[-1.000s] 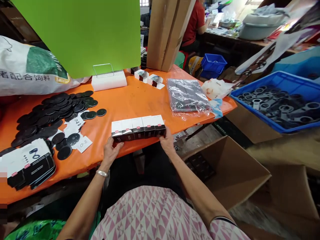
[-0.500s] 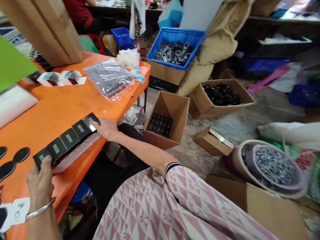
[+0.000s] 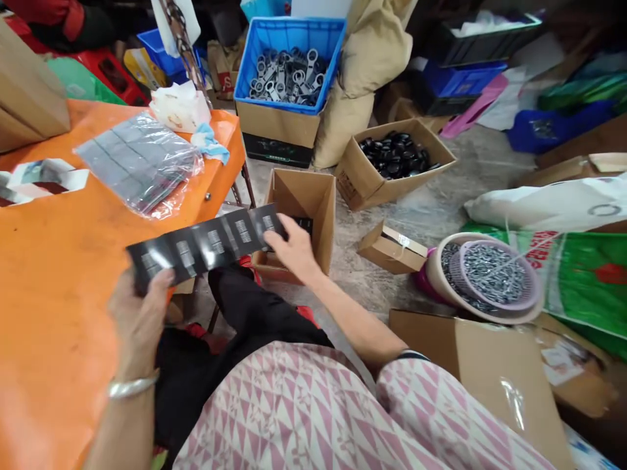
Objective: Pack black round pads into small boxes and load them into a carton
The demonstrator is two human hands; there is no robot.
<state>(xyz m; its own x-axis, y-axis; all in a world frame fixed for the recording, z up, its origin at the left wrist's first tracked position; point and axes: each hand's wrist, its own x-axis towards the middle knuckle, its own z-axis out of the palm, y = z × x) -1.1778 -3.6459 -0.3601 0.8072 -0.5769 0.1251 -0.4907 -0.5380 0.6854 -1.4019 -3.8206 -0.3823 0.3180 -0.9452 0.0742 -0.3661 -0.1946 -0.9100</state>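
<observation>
A row of several small black boxes [image 3: 213,243] with pale print is squeezed end to end between my two hands, lifted off the table's edge. My left hand [image 3: 142,307] grips the left end, thumb on top. At the right end my right hand [image 3: 291,248] presses with its thumb and fingers. Just beyond the row stands an open cardboard carton [image 3: 321,222] on the floor. Inside it a few dark boxes [image 3: 304,225] show, partly hidden by my right hand and the row.
The orange table [image 3: 59,274] carries a plastic-wrapped grey stack [image 3: 140,160]. A blue crate [image 3: 294,29] of metal parts stands behind the carton. To the right are a box of black round pieces [image 3: 396,155], a small carton [image 3: 392,248] and a lilac basket [image 3: 494,274] of metal pieces.
Both hands have raised the row of black boxes off the orange table and carried it right, toward the open carton. My view has turned to the right.
</observation>
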